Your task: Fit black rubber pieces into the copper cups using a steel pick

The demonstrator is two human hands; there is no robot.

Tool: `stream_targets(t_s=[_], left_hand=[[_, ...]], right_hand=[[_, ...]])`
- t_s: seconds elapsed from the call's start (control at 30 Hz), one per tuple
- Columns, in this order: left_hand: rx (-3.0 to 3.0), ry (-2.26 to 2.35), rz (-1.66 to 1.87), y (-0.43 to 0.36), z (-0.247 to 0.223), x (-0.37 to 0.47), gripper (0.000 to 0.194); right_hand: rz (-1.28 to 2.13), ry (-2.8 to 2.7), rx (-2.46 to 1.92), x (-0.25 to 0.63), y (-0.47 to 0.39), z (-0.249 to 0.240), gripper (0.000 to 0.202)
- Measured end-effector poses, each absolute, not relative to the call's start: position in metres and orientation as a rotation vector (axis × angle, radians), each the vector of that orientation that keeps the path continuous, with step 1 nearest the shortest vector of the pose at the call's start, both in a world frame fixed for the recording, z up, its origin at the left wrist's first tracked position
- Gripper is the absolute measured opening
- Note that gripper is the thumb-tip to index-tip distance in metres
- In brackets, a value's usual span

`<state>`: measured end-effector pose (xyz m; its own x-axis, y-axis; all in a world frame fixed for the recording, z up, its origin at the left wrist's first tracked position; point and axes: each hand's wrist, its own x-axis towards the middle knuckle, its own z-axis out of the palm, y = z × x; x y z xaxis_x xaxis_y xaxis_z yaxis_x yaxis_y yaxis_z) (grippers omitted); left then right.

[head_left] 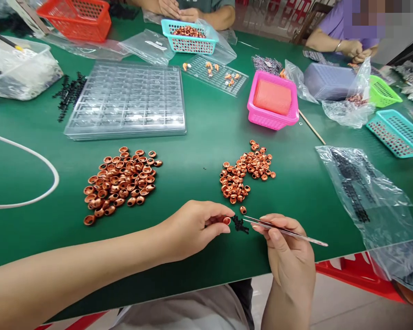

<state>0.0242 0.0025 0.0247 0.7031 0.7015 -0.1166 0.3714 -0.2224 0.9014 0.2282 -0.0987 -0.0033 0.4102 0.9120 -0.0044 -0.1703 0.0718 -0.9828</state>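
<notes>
Between the thumb and fingers of my left hand [196,229] is a small copper-coloured ring piece [226,221]. My right hand [289,247] grips metal tweezers [282,229], whose tips point left toward a little cluster of black parts [240,224] on the green table. Just above that cluster lies a single copper piece [242,210]. A pile of copper pieces [234,181] sits beyond my hands, and a larger pile [124,181] is farther left.
Clear plastic trays [127,101] are stacked at the back left. A pink basket [273,120] holds a red block. At right lies a clear bag [368,192] with black parts. Across the table [206,123] two people sit, near a blue basket [192,46] of copper pieces.
</notes>
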Motion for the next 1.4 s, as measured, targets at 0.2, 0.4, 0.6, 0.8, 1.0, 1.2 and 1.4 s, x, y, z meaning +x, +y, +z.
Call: stream_targets(t_s=[0.2,0.4,0.6,0.8,1.0,1.2,1.4], left_hand=[[1.909,0.687,0.439,0.005,0.014,0.022,0.025],[1.956,0.605,0.462,0.007,0.010,0.018,0.020],[1.918,0.664,0.471,0.006,0.010,0.021,0.020],[1.930,0.688,0.523,0.004,0.008,0.022,0.020],[1.930,0.681,0.538,0.003,0.009,0.022,0.020],[1.929,0.678,0.561,0.003,0.009,0.023,0.019],[1.914,0.679,0.516,0.004,0.011,0.023,0.019]], right_hand=[[0.825,-0.929,-1.300,0.238,-0.109,-0.002,0.012],[0.705,-1.183,-1.334,0.245,-0.125,-0.001,0.026],[0.556,-1.238,-1.463,0.240,-0.128,-0.002,0.026],[0.462,-1.263,-1.436,0.234,-0.129,-0.007,0.029],[0.407,-1.403,-1.434,0.238,-0.129,-0.011,0.030],[0.410,-1.431,-1.424,0.240,-0.130,-0.012,0.033],[0.359,-1.456,-1.400,0.239,-0.127,-0.011,0.032]])
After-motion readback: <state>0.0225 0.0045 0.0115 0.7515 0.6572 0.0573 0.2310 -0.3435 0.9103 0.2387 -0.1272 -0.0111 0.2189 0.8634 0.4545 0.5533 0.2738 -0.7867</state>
